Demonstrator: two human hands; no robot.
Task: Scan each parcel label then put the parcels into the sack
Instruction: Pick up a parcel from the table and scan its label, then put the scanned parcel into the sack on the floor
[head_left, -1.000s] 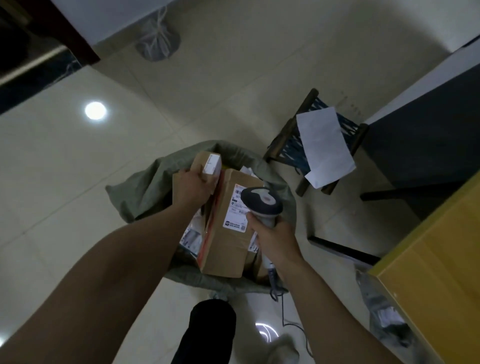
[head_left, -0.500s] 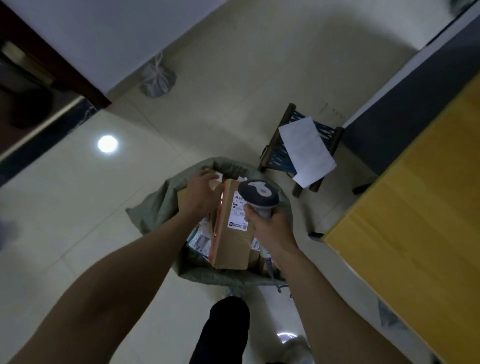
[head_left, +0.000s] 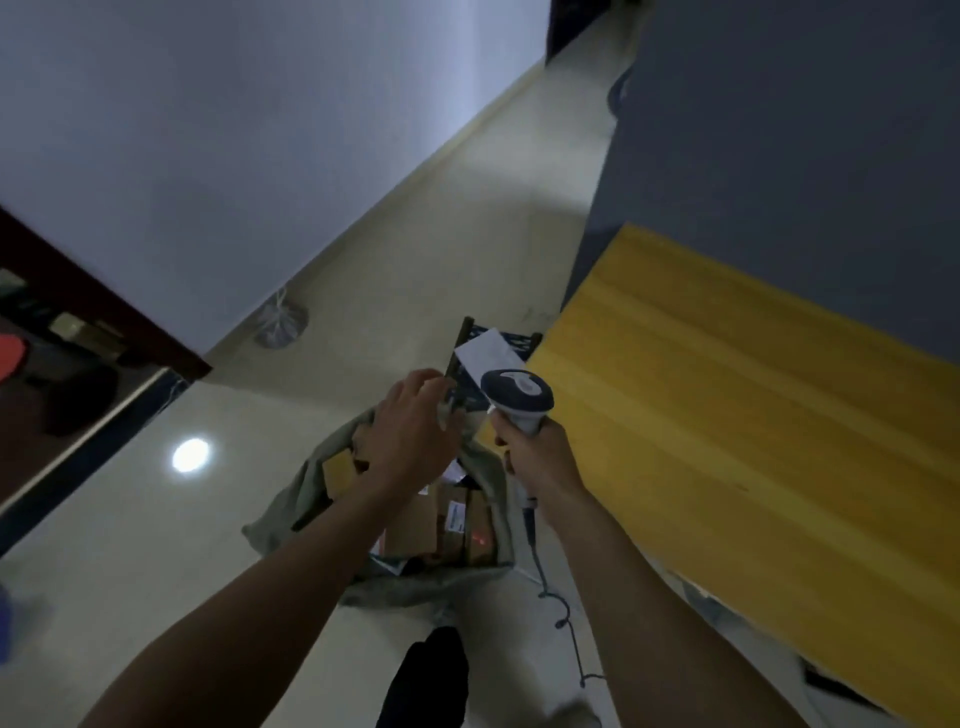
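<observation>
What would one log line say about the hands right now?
left hand: at sack rim, grip unclear | right hand: holds scanner | parcels: in sack | red dot: on one parcel

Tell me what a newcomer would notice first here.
The bright yellow tabletop fills the right side. At centre, the right hand grips a grey barcode scanner above an open grey-green sack of cardboard parcels, where a red scan dot glows on one box. The left hand hovers over the sack's mouth; whether it holds anything is blurred.
</observation>
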